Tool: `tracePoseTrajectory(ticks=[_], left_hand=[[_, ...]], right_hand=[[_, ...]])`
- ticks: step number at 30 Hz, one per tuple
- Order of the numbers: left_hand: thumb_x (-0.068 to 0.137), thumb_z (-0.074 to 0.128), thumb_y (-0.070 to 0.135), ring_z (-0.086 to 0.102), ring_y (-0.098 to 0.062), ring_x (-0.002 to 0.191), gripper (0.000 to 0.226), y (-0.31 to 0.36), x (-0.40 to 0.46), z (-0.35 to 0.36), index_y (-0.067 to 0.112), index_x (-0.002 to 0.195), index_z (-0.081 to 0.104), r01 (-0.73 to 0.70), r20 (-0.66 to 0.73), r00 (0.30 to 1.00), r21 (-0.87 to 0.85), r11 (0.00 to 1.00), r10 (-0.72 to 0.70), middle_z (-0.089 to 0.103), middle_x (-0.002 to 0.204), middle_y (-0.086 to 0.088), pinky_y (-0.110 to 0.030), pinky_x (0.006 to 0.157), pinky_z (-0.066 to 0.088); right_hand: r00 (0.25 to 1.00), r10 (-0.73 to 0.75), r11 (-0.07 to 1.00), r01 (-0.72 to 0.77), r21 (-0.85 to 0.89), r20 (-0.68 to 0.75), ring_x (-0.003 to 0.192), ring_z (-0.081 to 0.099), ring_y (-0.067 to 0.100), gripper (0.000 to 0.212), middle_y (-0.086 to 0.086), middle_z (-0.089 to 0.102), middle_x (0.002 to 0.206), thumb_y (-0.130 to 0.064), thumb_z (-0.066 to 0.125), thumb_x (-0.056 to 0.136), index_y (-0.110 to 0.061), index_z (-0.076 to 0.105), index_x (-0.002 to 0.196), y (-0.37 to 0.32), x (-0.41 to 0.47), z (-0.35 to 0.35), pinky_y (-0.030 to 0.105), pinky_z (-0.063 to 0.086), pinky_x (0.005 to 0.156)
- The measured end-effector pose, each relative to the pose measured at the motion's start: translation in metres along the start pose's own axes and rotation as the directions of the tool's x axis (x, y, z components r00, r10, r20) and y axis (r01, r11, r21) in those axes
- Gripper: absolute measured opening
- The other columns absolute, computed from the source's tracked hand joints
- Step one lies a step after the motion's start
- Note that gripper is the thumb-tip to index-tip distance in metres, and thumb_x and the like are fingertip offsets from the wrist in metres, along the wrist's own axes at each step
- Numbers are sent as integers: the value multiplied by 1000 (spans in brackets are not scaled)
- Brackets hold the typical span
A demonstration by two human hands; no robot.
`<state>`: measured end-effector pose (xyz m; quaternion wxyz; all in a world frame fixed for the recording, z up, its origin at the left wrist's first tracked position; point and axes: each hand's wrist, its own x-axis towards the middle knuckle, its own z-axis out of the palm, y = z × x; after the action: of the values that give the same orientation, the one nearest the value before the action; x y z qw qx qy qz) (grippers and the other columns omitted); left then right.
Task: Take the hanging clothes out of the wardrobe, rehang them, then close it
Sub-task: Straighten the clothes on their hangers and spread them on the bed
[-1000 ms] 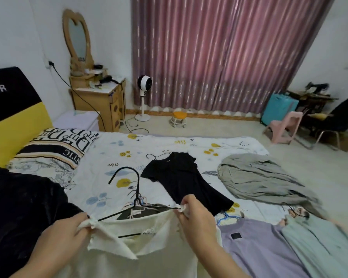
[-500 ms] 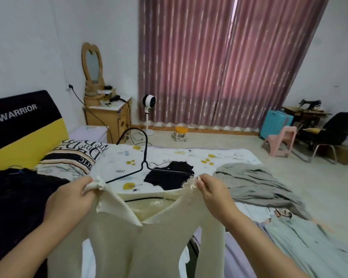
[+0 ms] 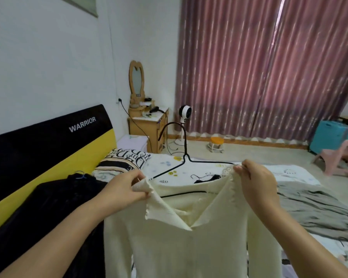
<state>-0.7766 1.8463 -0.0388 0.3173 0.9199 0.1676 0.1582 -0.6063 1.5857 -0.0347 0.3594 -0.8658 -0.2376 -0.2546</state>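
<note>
A cream ribbed top (image 3: pixel 191 241) hangs in front of me on a black wire hanger (image 3: pixel 184 157), whose hook stands upright above the neckline. My left hand (image 3: pixel 123 189) grips the top's left shoulder and collar edge. My right hand (image 3: pixel 253 179) pinches the lace-trimmed right shoulder at the hanger's end. More clothes lie on the bed: a black velvet garment (image 3: pixel 40 209) at left, a small black top (image 3: pixel 207 177) behind the cream one, a grey garment (image 3: pixel 317 207) at right. No wardrobe is in view.
The bed (image 3: pixel 285 171) with a floral sheet fills the foreground, its black and yellow headboard (image 3: pixel 48 149) at left. Beyond stand a wooden dresser with mirror (image 3: pixel 147 125), a white fan (image 3: pixel 184 117), pink curtains (image 3: pixel 259 67), a blue case (image 3: pixel 331 135) and a pink chair (image 3: pixel 342 157).
Both hands have lifted the cream top and hanger up off the bed to chest height. The view has tilted upward, showing more wall and curtain.
</note>
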Motion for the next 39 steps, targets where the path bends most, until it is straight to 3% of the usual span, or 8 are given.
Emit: tracePoseTrajectory(ticks=[3, 6, 13, 22, 25, 30, 35, 39], left_hand=[[77, 62, 52, 58, -12, 88, 17, -29, 27, -30, 37, 85, 59, -61, 125, 991, 20, 998, 58, 62, 89, 11, -31, 81, 47], [93, 49, 39, 56, -10, 88, 16, -52, 54, -44, 33, 80, 55, -103, 190, 979, 114, 988, 80, 60, 87, 11, -32, 83, 45], [94, 47, 32, 56, -19, 78, 23, -96, 103, -38, 20, 74, 50, -191, 232, 964, 274, 943, 128, 60, 80, -1, -34, 67, 41], [93, 42, 42, 36, -5, 49, 41, -119, 170, -5, 26, 57, 34, -225, 47, 974, 283, 932, 221, 39, 51, 8, -24, 50, 26], [95, 45, 37, 35, -5, 49, 46, -118, 204, 7, 26, 53, 30, -194, 16, 980, 304, 933, 198, 38, 51, 8, -24, 48, 23], [96, 43, 36, 38, -12, 51, 45, -118, 268, 32, 26, 54, 31, -158, 4, 986, 348, 924, 166, 38, 52, 8, -29, 49, 26], [96, 41, 37, 42, -23, 63, 45, -124, 325, 54, 24, 55, 29, -140, 15, 989, 366, 920, 144, 37, 54, 7, -32, 59, 33], [96, 42, 36, 44, -23, 64, 45, -127, 367, 70, 22, 55, 32, -176, -16, 981, 332, 927, 192, 40, 56, 3, -32, 60, 35]], right_hand=[[998, -10, 1000, 11, 14, -66, 62, 39, 25, 32, 0, 40, 56, -18, 58, 90, -12, 41, 64, -16, 12, 24, 33, 25, 60], [996, 7, 999, -3, 38, -91, 58, 38, 28, 31, 2, 39, 53, -12, 60, 89, -6, 43, 64, -27, 20, 46, 38, 23, 53], [996, 64, 998, -63, 23, -64, 58, 42, 30, 26, 9, 47, 55, -9, 61, 88, 3, 53, 67, -25, 38, 100, 26, 30, 53], [991, 112, 993, -115, -39, -79, 66, 48, 30, 23, 5, 51, 62, -11, 61, 88, -4, 55, 67, 8, 92, 175, 41, 36, 63], [984, 148, 983, -158, -96, -101, 91, 53, 38, 7, 13, 61, 86, -13, 60, 88, -7, 64, 90, 23, 114, 204, 50, 39, 80], [985, 140, 984, -149, -98, -96, 123, 36, 33, 41, 21, 47, 132, -21, 53, 92, -5, 50, 129, 37, 114, 270, 54, 32, 100], [978, 206, 978, -207, -15, -43, 105, 43, 33, 55, 30, 55, 116, -38, 44, 72, -11, 45, 120, 37, 55, 356, 61, 46, 76], [900, 251, 959, -282, 38, 355, 64, 68, 31, 72, 18, 60, 102, -60, 41, 51, -16, 48, 107, 10, 10, 428, 32, 54, 50]])
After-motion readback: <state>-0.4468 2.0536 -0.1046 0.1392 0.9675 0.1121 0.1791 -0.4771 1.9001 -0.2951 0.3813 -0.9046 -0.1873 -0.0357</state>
